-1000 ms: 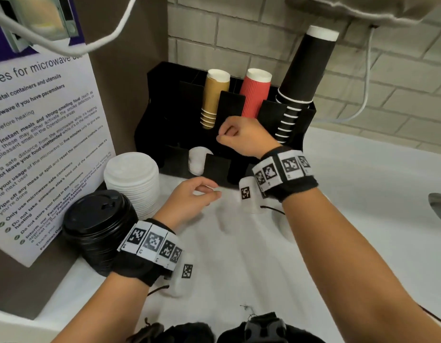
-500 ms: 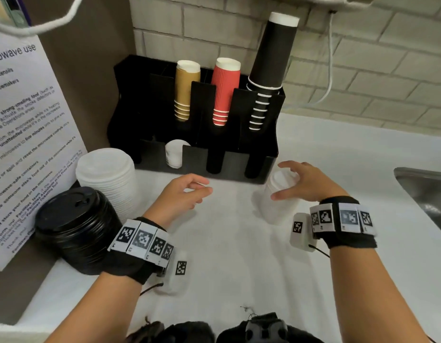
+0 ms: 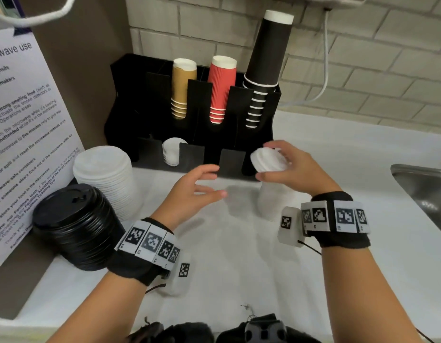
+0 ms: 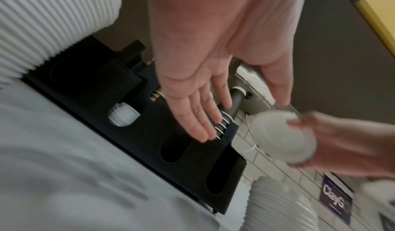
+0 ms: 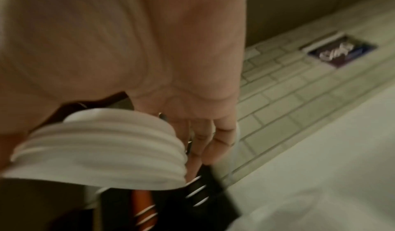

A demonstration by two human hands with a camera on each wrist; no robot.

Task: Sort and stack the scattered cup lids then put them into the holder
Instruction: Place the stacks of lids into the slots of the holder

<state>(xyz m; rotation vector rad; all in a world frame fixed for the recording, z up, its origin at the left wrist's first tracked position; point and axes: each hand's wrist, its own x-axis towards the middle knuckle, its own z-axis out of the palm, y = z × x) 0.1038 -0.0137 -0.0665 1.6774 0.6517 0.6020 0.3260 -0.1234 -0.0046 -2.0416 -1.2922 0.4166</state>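
Observation:
My right hand point(image 3: 265, 161) grips a short stack of small white lids point(image 3: 270, 158), lifted and tilted just above a taller stack of the same lids point(image 3: 274, 204) standing on the counter. In the right wrist view these lids point(image 5: 102, 147) sit between thumb and fingers point(image 5: 205, 141). My left hand point(image 3: 218, 181) hovers open and empty to their left, palm towards them. Behind stands the black holder point(image 3: 130, 107); one front slot has small white lids point(image 3: 172, 152), and the slots point(image 4: 171, 148) to its right look dark. At the left stand large white lids point(image 3: 105, 174) and black lids point(image 3: 73, 224).
Gold point(image 3: 183, 87), red point(image 3: 222, 87) and black cups point(image 3: 266, 65) stand upside down in the holder's back slots. A microwave notice point(image 3: 28, 134) leans at the left. A steel sink point(image 3: 422, 184) lies at the right. White counter point(image 3: 239, 268) stretches before me.
My right hand left the holder, came down on the small white stack, and has now lifted its top few lids. My left hand has opened and risen a little.

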